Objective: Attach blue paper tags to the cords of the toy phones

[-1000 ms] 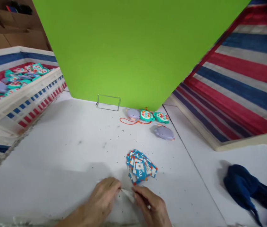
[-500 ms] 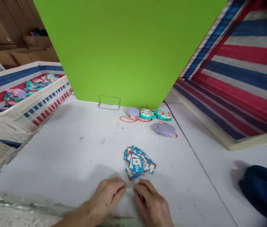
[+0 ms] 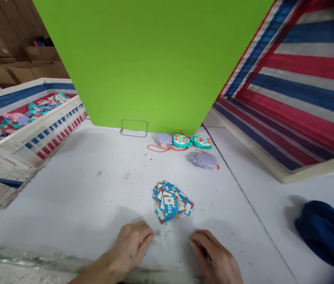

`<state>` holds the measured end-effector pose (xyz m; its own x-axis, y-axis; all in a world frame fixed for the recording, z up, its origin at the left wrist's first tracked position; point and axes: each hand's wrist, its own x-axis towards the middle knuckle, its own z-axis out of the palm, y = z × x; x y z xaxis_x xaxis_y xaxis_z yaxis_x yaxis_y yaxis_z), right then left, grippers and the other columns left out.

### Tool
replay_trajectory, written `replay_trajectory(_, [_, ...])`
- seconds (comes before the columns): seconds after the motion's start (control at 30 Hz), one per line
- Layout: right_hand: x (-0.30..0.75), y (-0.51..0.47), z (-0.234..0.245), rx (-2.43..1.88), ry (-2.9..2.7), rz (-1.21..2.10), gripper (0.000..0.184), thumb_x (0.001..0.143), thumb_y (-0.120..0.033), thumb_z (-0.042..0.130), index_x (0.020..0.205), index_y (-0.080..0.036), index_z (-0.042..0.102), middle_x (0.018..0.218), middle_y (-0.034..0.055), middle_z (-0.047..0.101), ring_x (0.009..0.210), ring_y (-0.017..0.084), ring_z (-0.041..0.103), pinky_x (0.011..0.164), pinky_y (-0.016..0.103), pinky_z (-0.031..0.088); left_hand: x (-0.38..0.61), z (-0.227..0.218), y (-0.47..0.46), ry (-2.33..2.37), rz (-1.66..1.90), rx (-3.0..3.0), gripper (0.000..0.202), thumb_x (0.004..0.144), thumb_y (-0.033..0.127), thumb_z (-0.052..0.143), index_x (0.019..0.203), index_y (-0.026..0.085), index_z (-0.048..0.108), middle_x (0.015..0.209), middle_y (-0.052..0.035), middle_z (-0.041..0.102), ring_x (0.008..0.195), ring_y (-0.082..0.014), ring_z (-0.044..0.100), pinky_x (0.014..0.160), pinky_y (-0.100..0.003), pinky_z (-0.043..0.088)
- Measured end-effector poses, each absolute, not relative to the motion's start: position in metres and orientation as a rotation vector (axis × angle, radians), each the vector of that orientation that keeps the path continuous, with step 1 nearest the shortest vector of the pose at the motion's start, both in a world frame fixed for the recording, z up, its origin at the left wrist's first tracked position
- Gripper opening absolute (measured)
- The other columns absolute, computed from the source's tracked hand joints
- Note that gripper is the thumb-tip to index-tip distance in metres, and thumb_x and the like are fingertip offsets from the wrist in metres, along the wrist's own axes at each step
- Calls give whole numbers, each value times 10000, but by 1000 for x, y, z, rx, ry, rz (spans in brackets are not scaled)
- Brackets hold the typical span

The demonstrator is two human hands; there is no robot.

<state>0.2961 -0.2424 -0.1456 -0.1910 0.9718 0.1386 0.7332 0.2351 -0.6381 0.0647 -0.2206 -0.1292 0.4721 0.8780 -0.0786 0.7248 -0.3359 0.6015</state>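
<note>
My left hand (image 3: pixel 131 244) rests low over the white tabletop (image 3: pixel 78 197), its thumb and fingers pressed together. Whatever it may pinch is too small to make out. To the right, my right hand (image 3: pixel 216 254) is also closed, thumb against fingertips, and I cannot see anything clearly between them. A fanned pile of blue, white and orange cards (image 3: pixel 171 203) lies just beyond both hands, touched by neither. Farther back are a purple toy (image 3: pixel 205 160) and, in a row, another purple toy (image 3: pixel 164 139) with a red cord and two teal turtle toys (image 3: pixel 181 140) with coloured spots.
A green panel (image 3: pixel 152 67) stands upright at the back, with a wire stand (image 3: pixel 134 128) at its foot. On the left, a white basket (image 3: pixel 57 126) holds many toys. A striped-lined bin (image 3: pixel 303 98) and a dark blue cloth-like item (image 3: pixel 323 232) are at right.
My hands were close together below the cards. Now my right hand has moved away to the right, while my left hand stays about where it was. The view has shifted slightly.
</note>
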Motion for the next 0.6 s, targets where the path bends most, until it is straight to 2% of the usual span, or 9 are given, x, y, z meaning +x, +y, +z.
replay_trajectory(0.13, [300, -242, -146, -1529, -1789, 815, 196, 827, -296, 449, 690, -206, 557, 663, 8, 596, 597, 130, 559, 543, 193, 443, 64, -128, -219, 1317, 350, 2138, 267, 841, 165, 380, 687, 162, 598, 652, -10, 594, 609, -121, 545, 577, -191, 370])
replay_trajectory(0.2, [300, -241, -145, -1523, -1776, 847, 198, 828, -296, 440, 699, -203, 558, 679, 19, 601, 619, 139, 562, 549, 203, 440, 63, -126, -219, 1314, 335, 2135, 271, 843, 177, 376, 693, 166, 601, 655, -9, 595, 609, -119, 546, 576, -190, 374])
replay_trajectory(0.43, [312, -241, -147, -1731, -1871, 592, 152, 809, -274, 408, 714, -219, 514, 685, 4, 550, 513, 131, 522, 520, 244, 405, 64, -124, -216, 1303, 280, 2134, 286, 856, 182, 358, 703, 164, 599, 672, -20, 605, 633, -130, 565, 593, -199, 389])
replay_trajectory(0.6, [344, -243, -136, -1952, -1394, 607, 203, 720, -410, 536, 700, -209, 563, 519, -20, 523, 456, 132, 478, 449, 219, 396, 58, -122, -216, 1339, 272, 2085, 285, 860, 187, 370, 699, 166, 604, 673, -23, 600, 637, -135, 555, 603, -207, 399])
